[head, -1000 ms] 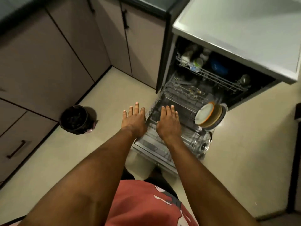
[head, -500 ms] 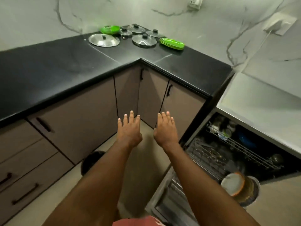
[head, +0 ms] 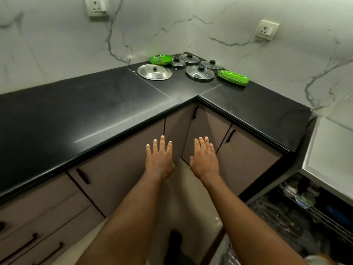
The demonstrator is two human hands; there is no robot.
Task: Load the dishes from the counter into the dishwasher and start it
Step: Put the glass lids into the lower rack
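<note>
Black stone runs the length of the L-shaped counter [head: 95, 111], which crosses the frame from the left edge to the right of centre. The dishes sit grouped in its far corner, just above the middle of the frame. A steel lid [head: 154, 72] lies flat at the left of the group, with a green bowl [head: 160, 59] just behind it. To the right are four glass lids with black knobs: a small one [head: 177, 62], two further back [head: 189, 58] [head: 211, 64] and the largest [head: 199, 72] nearest the counter's inner corner. A stack of green plates [head: 233, 77] rests at the right end of the group, close to the large glass lid. Both arms reach forward from the bottom of the frame. The left hand [head: 159, 159] and the right hand [head: 204, 159] hang side by side in the centre, palms down, fingers straight and slightly spread, holding nothing. They are in front of the brown cabinet doors [head: 118, 169] and below the counter edge, well apart from the dishes. The dishwasher [head: 328, 150] stands open at the lower right, its wire upper rack [head: 313, 211] already carrying items too dim to name. Two wall sockets [head: 97, 6] [head: 266, 31] sit on the veined marble wall along the top.
</note>
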